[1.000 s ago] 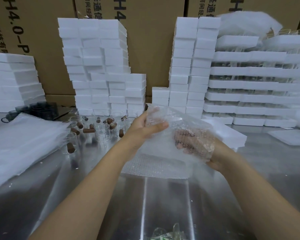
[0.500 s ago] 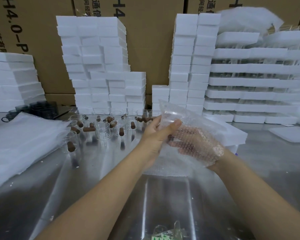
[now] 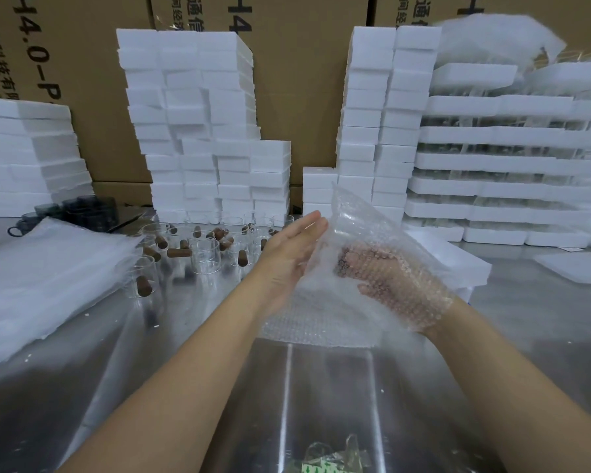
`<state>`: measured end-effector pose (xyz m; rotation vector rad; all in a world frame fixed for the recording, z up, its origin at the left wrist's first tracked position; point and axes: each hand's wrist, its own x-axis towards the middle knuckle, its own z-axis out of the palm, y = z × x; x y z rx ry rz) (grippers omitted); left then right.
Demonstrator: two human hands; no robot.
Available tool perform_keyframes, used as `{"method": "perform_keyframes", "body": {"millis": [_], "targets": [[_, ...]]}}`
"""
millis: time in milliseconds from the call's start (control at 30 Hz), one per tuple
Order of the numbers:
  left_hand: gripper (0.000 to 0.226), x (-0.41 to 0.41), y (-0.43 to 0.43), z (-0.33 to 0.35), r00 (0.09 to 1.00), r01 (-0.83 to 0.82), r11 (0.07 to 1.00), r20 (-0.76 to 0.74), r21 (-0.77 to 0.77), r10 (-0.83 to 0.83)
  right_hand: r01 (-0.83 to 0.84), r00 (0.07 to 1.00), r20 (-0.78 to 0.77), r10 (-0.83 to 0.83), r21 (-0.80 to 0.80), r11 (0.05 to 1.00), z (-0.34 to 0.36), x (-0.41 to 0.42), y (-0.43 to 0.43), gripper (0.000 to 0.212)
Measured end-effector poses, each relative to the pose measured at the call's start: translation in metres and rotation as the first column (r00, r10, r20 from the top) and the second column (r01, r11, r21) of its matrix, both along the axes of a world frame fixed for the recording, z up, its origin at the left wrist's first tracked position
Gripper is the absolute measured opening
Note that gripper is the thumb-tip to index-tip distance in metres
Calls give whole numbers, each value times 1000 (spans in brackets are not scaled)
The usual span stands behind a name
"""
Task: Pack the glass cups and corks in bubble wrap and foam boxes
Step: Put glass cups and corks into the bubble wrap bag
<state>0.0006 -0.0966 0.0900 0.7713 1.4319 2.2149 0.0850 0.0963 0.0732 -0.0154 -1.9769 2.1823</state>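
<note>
Half a second ago the left hand pinched the mouth of the bubble wrap bag with its thumb laid over the edge. Now that pinch is gone: the hand is released, fingers straight and together, its palm flat against the bag's left side. The right hand remains inside the bag up to the wrist and is seen only through the bubbles. Its fingers point left, but I cannot tell whether they grasp anything. The bag has tipped a little more upright, and its open corner stands above the left fingertips.

One bag is held up, and directly beneath it flat bubble wrap lies on the metal table. Left of the bag stand the glass cups, more than ten and too crowded to count exactly. Roughly a dozen brown corks are among them, some inside cups and some lying between them.

White foam boxes form four groups:
- a tall block behind the cups
- a two-column tower right behind the bag
- wide trays to the bag's right
- a lower stack far to its left

One pile of white sheets lies left of the cups, and one low foam box sits just behind the bag on its right.
</note>
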Motion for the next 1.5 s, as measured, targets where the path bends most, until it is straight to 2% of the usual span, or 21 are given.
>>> {"method": "perform_keyframes", "body": {"millis": [100, 267, 300, 367, 433, 567, 733, 933, 1000, 1067, 1167, 1233, 1333, 1367, 1467, 1500], "targets": [[80, -2, -2, -2, 1000, 11, 1000, -20, -22, -11, 42, 998, 53, -33, -182, 982, -3, 2, 1, 26], [72, -4, -1, -4, 999, 26, 997, -40, -69, -29, 40, 998, 47, -31, -212, 976, -2, 5, -1, 29], [70, -5, 0, -4, 998, 43, 996, -39, -73, -46, 26, 999, 29, -21, -166, 986, -2, 5, -1, 26], [61, -4, 1, -3, 997, 65, 995, -39, -82, -68, -31, 999, -12, 32, 61, 998, 0, 4, -2, 18], [61, -4, 2, -4, 997, 71, 995, -35, -75, -74, -87, 995, -26, 94, 187, 978, 4, 4, -5, 25], [74, -4, 4, -5, 999, 50, 998, -4, -23, -50, -62, 997, -39, 71, 183, 981, 7, 5, -7, 27], [58, -1, 5, -3, 999, 39, 999, -7, -33, -39, -45, 999, -8, 48, 231, 972, 10, 6, -10, 31], [91, -2, 4, -3, 999, 8, 997, -46, -77, -11, -47, 999, 21, 43, 210, 977, 12, 7, -13, 29], [87, -3, 3, -4, 998, -11, 997, -64, -71, 6, -61, 997, 54, 52, 185, 981, 13, 5, -16, 26], [77, -5, 3, -6, 998, -32, 998, -59, -50, 29, -11, 998, 70, -2, 182, 983, 15, 4, -18, 19], [84, -9, -2, -5, 993, -116, 993, 20, 19, 115, 192, 981, 0, -195, 167, 967, 17, 4, -13, 17], [75, -12, -6, -2, 984, -167, 984, 79, 58, 162, 297, 955, -62, -290, 179, 938, 19, 6, -10, 27], [64, -14, -11, -1, 963, -227, 971, 165, 78, 212, 339, 940, -56, -336, 70, 938, 22, 9, -11, 70], [62, -14, -11, -1, 960, -226, 971, 190, 84, 207, 298, 954, -45, -297, 24, 954, 22, 9, -11, 81], [55, -12, -11, -1, 962, -215, 974, 189, 71, 199, 108, 994, -11, -110, -96, 989, 22, 14, -15, 84], [55, -12, -11, -1, 962, -218, 974, 178, 61, 205, 54, 998, -6, -55, -122, 991, 20, 13, -16, 92]]}}
